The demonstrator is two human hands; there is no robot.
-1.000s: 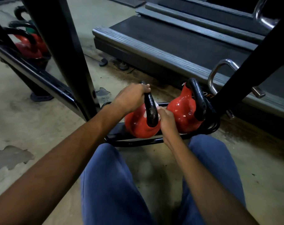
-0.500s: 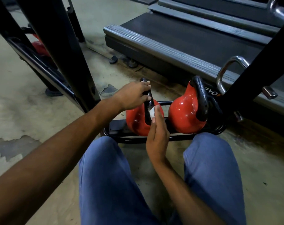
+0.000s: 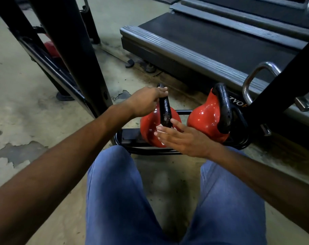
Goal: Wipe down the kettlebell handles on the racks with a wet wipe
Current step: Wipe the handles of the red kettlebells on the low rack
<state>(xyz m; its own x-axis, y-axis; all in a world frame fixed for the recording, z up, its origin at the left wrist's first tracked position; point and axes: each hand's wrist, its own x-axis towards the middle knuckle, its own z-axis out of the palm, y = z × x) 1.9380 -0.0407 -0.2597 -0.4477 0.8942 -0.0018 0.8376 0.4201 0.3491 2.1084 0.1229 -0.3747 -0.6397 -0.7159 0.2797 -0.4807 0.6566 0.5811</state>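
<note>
The handle (image 3: 165, 110) being cleaned is the black loop of the nearer of 2 red bells (image 3: 150, 128), which sits on the low rack (image 3: 130, 138) just beyond the person's knees. The left hand (image 3: 146, 101) curls over the loop's top and grips it. The right hand (image 3: 183, 137) lies flat, fingers straight and slightly spread, at the foot of the loop's near leg. The wipe (image 3: 162, 143) shows only as white slivers past those fingers, so it seems pressed under the palm rather than pinched. Whether it touches the handle or only the red body cannot be told.

That flat hold looks like the main risk. With nothing curled round the wipe, a stroke up the leg could leave it behind or let it drop to the dirty floor (image 3: 44, 106). The loop's paint looks chipped and rough, which could snag or tear a thin wipe.

A hard pull by the left hand might tip the bell toward the knees, since the rack's front bar is low. The inner face and far leg of the loop are easy to miss from this angle.

The 2nd bell (image 3: 206, 121) stands just right, its handle (image 3: 224, 106) close against a black upright (image 3: 274, 96), a tight spot for knuckles. A treadmill (image 3: 212, 43) lies behind.
</note>
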